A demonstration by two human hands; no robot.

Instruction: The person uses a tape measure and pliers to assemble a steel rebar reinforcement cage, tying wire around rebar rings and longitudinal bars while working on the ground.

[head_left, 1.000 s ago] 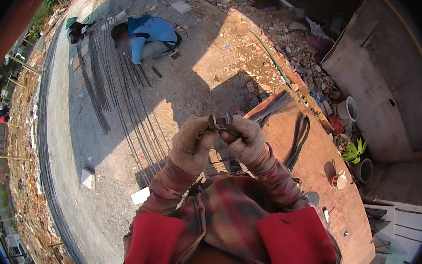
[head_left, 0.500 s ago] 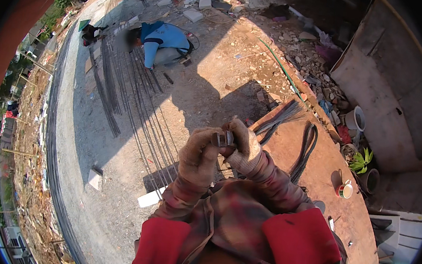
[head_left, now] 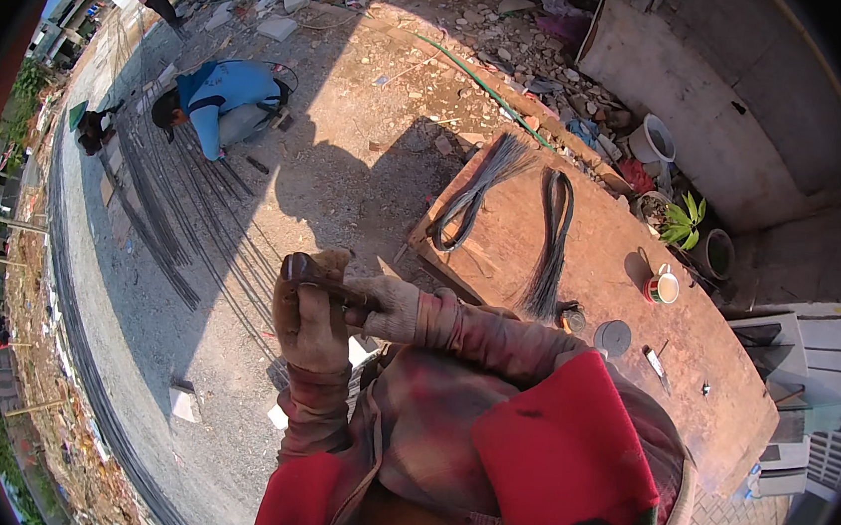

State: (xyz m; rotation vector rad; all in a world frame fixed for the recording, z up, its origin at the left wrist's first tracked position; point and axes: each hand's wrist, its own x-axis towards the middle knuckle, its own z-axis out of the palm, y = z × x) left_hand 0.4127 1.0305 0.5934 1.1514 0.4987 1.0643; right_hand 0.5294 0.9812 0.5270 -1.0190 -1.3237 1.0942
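In front of my chest, my left hand [head_left: 318, 332], in a tan work glove, is wrapped around a small dark brown object [head_left: 313, 275] with a shiny rounded end. Its exact kind is hard to make out. My right hand [head_left: 387, 308], gloved too, closes on the other end of that object, its arm reaching across my body. To the right stands a low wooden table [head_left: 632, 251]. Two bundles of thin dark wire lie on it: a looped one [head_left: 482, 190] near the far left edge and another loop [head_left: 550, 244] beside it.
The tabletop also carries a cup [head_left: 662, 287], a round grey lid [head_left: 613, 337] and a white-handled tool [head_left: 657, 368]. Long steel rods [head_left: 158, 230] lie on the gravel at left, where a person in blue [head_left: 225, 95] bends over them. Rubble and a green hose [head_left: 486, 86] lie beyond the table.
My view has swung right, showing more of the table. Both hands have shifted left and are turned differently, still on the brown object; its shiny metal face no longer points at me.
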